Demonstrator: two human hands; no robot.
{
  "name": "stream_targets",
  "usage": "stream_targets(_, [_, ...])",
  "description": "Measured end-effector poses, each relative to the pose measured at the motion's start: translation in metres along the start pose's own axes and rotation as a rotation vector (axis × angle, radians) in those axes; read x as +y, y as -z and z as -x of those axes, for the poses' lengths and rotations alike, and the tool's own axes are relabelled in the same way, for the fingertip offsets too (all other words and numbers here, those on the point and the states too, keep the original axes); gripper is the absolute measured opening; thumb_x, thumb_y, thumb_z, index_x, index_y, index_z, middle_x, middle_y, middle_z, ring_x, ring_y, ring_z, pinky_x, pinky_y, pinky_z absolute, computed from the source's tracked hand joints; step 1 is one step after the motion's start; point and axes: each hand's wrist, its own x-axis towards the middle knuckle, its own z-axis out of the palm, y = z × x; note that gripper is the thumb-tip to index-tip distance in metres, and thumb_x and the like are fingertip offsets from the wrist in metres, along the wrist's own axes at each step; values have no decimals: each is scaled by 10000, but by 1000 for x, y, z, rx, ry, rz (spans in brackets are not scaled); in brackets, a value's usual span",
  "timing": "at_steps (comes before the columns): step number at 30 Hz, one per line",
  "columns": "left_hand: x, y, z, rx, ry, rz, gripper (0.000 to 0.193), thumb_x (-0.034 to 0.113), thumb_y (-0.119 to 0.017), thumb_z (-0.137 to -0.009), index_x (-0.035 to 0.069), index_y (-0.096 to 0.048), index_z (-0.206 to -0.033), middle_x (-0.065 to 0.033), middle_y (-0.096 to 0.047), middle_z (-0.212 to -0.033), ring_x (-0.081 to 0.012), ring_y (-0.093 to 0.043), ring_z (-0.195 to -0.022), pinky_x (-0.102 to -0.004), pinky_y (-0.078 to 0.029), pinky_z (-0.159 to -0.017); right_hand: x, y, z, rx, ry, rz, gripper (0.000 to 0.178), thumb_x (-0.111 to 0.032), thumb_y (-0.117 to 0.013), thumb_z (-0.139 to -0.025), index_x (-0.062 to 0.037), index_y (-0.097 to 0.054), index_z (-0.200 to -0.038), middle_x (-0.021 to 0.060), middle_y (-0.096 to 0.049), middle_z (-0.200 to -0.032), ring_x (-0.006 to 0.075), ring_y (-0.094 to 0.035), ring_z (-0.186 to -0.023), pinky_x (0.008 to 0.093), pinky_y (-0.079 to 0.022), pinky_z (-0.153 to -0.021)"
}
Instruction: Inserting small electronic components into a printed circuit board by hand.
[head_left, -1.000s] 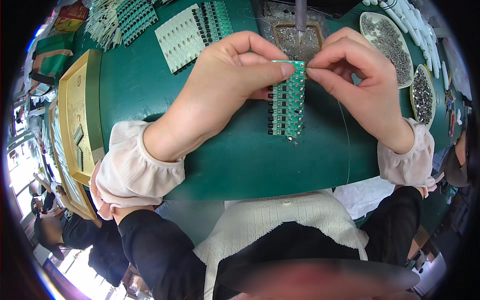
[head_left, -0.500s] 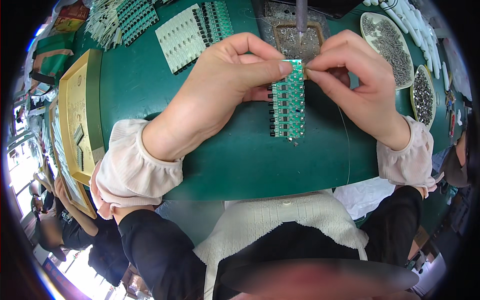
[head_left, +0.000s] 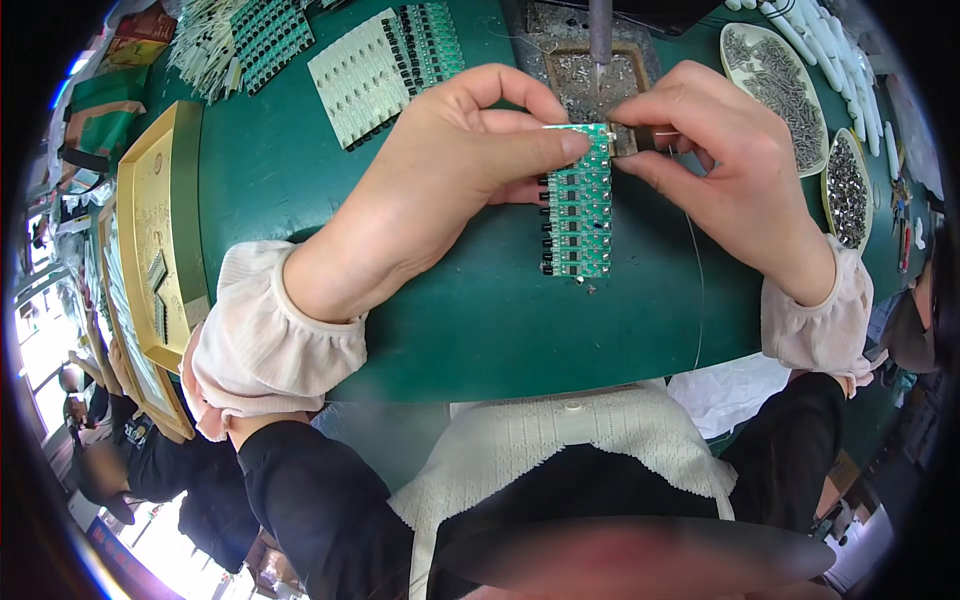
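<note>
My left hand (head_left: 440,165) grips the upper end of a green circuit board strip (head_left: 580,225), its thumb flat on the top face. Small black components line the strip's left side, and bright metal pads run down its right. At the upper right corner sits a tiny metal part (head_left: 612,140). My right hand (head_left: 715,160) is beside that corner, thumb and index finger apart on either side of the part. A thin wire (head_left: 697,250) runs from its curled fingers down across the table. Just beyond the strip, a soldering iron (head_left: 600,45) points down.
Under the iron is a brown tray (head_left: 565,65) of scraps. At right stand a dish of metal pins (head_left: 775,95) and a dish of small metal parts (head_left: 846,195). More board panels (head_left: 360,75) lie at the back left. A yellow box (head_left: 160,215) stands left; another person (head_left: 150,450) sits beyond.
My right thumb and index finger have moved apart from their pinch at the board's corner, and that hand has shifted slightly right. The board strip has barely moved in my left hand.
</note>
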Motion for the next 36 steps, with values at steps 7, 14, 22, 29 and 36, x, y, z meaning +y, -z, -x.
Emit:
stream_targets(7, [7,-6,4,18,5,-160,313,72,-723,-917,93,-587,-1197,10,-746,-958,-26,-673,-831,-146,-482,-682,-2,0,-1,-5,23,27,316,18,-807,-705,-37,-709,-1001,53,-614,-836,165,-596,-713,270,-487,-590])
stream_targets(14, [4,-6,3,27,-37,-160,338,48,-716,-915,90,-571,-1217,-4,-743,-993,-32,-676,-848,-148,-494,-671,1,-1,0,-13,25,3,327,13,-808,-711,-44,-711,-1019,41,-616,-835,143,-599,-718,262,-482,-584])
stream_targets(22, [3,-4,0,68,-238,-184,348,31,-712,-912,69,-538,-1211,-10,-737,-991,-56,-681,-856,-162,-504,-667,5,20,-12,-240,-643,-688,222,-2,-700,-885,-42,-587,-1071,-30,-629,-859,33,-570,-734,194,-397,-545])
stream_targets(29, [15,-6,0,94,-209,-35,263,-26,-707,-891,73,-520,-1048,-46,-709,-997,-65,-654,-843,-192,-508,-705,-5,9,-4,-50,-352,-435,68,-50,-610,-986,-32,-550,-1013,-57,-534,-781,-1,-472,-663,173,-327,-554])
stream_targets(36, [19,-10,3,87,-188,85,271,-81,-694,-884,48,-502,-1026,-70,-690,-999,-89,-656,-868,-207,-536,-776,-7,3,-2,72,-166,-289,60,-18,-615,-974,-19,-565,-1008,-49,-526,-823,-3,-444,-676,165,-317,-591])
